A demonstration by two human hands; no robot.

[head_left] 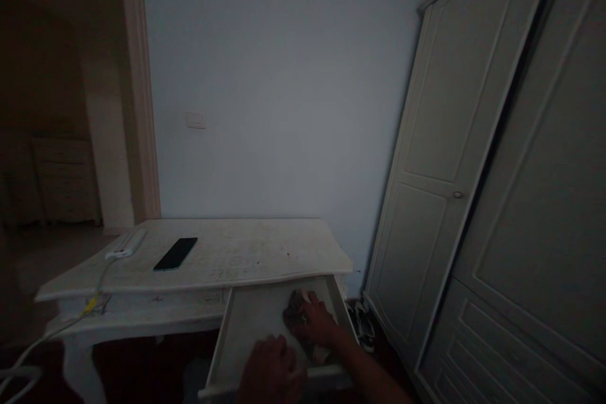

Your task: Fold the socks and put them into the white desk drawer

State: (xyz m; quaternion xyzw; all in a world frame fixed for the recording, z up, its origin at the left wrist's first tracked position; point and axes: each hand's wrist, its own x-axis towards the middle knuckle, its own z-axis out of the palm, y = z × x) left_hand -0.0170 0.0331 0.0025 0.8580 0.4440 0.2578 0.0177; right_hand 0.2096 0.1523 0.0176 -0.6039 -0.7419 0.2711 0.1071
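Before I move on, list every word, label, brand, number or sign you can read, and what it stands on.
No text can be read anywhere.
Mottled grey, soft-looking bundle under the right hand: no lettering can be made out.
Flat black phone: dark screen, no text visible.
Small yellow piece on the pale cable: any print is too small.
Dark-and-white shoes: any marking is too dim and blurred.
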